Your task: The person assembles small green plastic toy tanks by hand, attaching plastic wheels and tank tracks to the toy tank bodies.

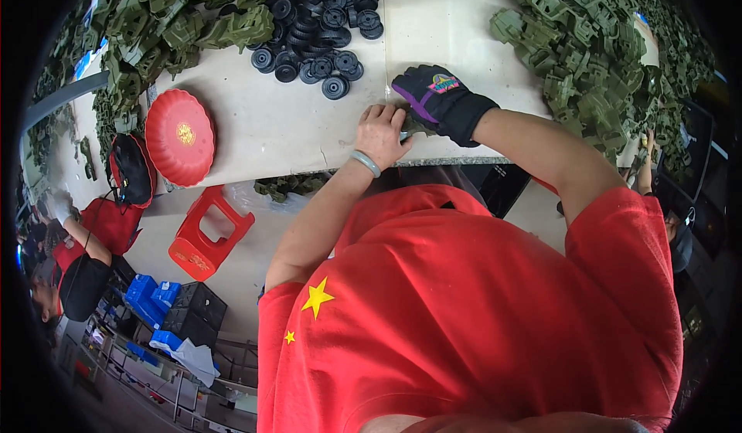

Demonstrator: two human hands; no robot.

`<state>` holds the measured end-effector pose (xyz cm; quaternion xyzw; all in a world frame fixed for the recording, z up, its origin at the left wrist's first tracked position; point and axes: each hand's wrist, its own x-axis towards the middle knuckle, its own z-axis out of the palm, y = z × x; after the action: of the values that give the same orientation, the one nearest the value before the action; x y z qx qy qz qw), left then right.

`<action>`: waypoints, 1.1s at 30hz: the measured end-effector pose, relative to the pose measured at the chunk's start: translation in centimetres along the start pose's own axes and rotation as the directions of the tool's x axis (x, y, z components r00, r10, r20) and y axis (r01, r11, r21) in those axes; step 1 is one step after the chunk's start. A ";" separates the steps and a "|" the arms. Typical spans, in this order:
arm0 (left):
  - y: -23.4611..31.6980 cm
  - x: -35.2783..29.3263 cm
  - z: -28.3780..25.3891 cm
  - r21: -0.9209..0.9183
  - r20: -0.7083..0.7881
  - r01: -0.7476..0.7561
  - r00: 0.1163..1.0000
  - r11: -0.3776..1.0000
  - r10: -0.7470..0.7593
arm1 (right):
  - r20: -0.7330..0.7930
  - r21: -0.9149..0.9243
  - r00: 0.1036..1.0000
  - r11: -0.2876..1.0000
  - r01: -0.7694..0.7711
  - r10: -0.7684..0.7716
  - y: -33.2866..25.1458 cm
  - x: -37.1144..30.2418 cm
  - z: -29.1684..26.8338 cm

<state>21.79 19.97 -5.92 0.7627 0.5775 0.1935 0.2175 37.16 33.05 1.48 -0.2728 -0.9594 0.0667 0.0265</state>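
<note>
At the table's near edge my two hands meet over an olive-green plastic part [413, 125], mostly hidden between them. My bare left hand [381, 135], with a pale bangle at the wrist, curls its fingers against the part's left side. From the right, my right hand [442, 102], in a black and purple glove, closes over the same part. Beyond them lies a heap of small black toy wheels [309, 27], one wheel [335, 87] resting at its near side.
Olive-green plastic parts form heaps at the far left [166, 16] and right [587, 47]. A red scalloped plate [180, 138] lies left on the white table [286, 135]. Below it stand a red stool [209, 232] and crates [193, 313]. Other people work at both sides.
</note>
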 end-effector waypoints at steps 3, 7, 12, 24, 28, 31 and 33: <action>0.0 -0.1 0.3 -0.004 -0.019 -0.011 1.000 1.000 0.011 | 0.369 0.298 0.905 0.896 -0.329 0.210 -0.7 0.7 -1.8; 0.0 -0.5 0.3 -0.041 0.028 0.034 0.999 0.999 -0.033 | 0.398 0.188 0.840 0.863 -0.469 0.369 -1.9 0.6 -3.1; 0.1 -0.6 0.5 -0.014 0.056 0.052 0.997 0.999 -0.051 | 0.290 0.261 0.883 0.857 -0.443 0.368 -0.9 0.1 0.0; 0.8 0.9 -2.1 0.197 0.230 -0.036 0.973 0.980 -0.011 | 0.281 0.529 0.823 0.635 -0.562 0.494 -1.2 -6.4 3.5; 1.5 0.0 -1.7 0.240 -0.021 0.084 0.996 0.967 -0.081 | -0.052 0.466 0.906 0.813 -0.349 0.419 1.1 -5.2 2.2; 2.6 -2.2 -1.5 0.002 -0.129 0.111 0.986 0.994 -0.110 | 0.003 0.423 0.968 0.876 -0.230 0.252 1.9 0.8 1.3; 3.1 -4.1 -1.1 -0.211 -0.162 0.204 0.957 0.956 -0.240 | -0.075 0.352 0.983 0.927 -0.132 0.168 0.9 4.8 3.7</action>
<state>22.59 15.40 -3.48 0.6468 0.6563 0.2926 0.2557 33.23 35.94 -2.20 -0.3396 -0.9064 0.2216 0.1184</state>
